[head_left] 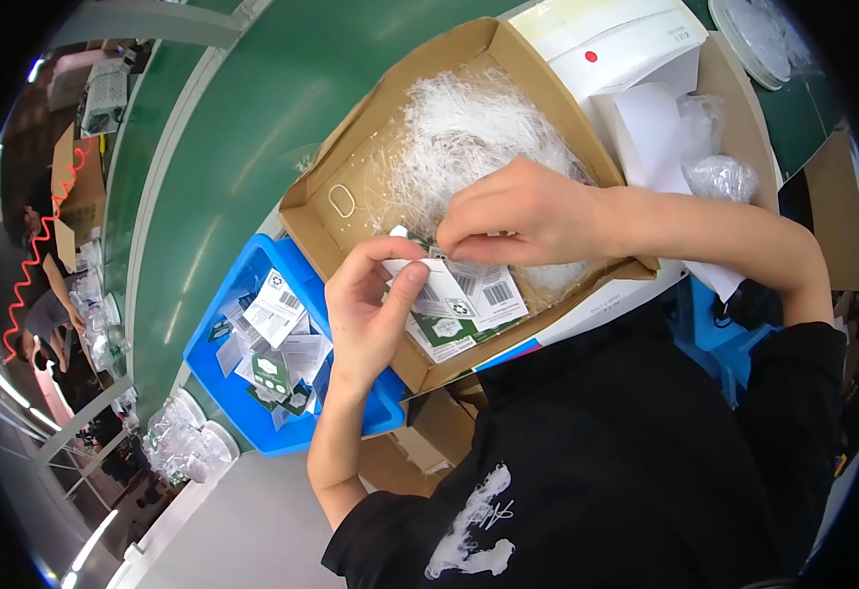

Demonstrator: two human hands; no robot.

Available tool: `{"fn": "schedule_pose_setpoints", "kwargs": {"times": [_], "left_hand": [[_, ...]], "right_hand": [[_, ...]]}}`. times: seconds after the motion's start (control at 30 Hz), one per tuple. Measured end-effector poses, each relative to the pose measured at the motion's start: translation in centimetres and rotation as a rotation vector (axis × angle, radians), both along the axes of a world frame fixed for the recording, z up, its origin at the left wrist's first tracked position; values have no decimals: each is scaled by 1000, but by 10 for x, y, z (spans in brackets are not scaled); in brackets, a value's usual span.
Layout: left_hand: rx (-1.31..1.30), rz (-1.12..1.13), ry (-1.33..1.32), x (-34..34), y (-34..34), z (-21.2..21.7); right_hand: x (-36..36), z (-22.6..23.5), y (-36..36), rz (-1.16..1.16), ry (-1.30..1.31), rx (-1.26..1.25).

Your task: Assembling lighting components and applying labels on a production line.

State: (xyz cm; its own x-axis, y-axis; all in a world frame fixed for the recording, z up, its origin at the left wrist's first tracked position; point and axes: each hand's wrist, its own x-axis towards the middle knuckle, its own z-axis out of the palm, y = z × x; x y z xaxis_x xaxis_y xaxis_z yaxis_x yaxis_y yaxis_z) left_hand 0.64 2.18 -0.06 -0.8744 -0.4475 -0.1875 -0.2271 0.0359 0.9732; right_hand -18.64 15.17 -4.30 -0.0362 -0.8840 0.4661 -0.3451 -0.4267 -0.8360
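Between the thumb and fingers of my left hand (375, 304) is a small white and green card tag (434, 285) with a barcode. My right hand (523, 216) is closed in a pinch just beside that tag; what its fingertips hold is hidden. Both hands are over a shallow brown cardboard box (351, 137). A tangled heap of thin, whitish clear plastic strands (474, 123) fills much of it. More barcoded card tags (496, 294) lie in the box's near corner, under my hands. A single pale loop (341, 201) rests near the left wall.
Left of the box, a blue plastic bin (228, 402) holds many loose tags (277, 309). White boxes (626, 49) and clear plastic bags (719, 177) sit at the right. A green work surface (263, 108) extends behind. At far left, another person (52, 294) is beside bagged items.
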Motion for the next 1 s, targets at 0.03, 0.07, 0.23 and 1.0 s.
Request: {"fn": "schedule_pose_setpoints", "kwargs": {"times": [0.03, 0.07, 0.23, 1.0], "left_hand": [[3, -3, -3, -1, -1, 1], [2, -4, -5, 0, -1, 2], [-12, -2, -10, 1, 0, 1], [-348, -46, -6, -3, 4, -7]], "right_hand": [[0, 1, 0, -2, 5, -5], [1, 1, 0, -4, 3, -6], [3, -1, -1, -9, -7, -25], [1, -5, 2, 43, 9, 102]]}}
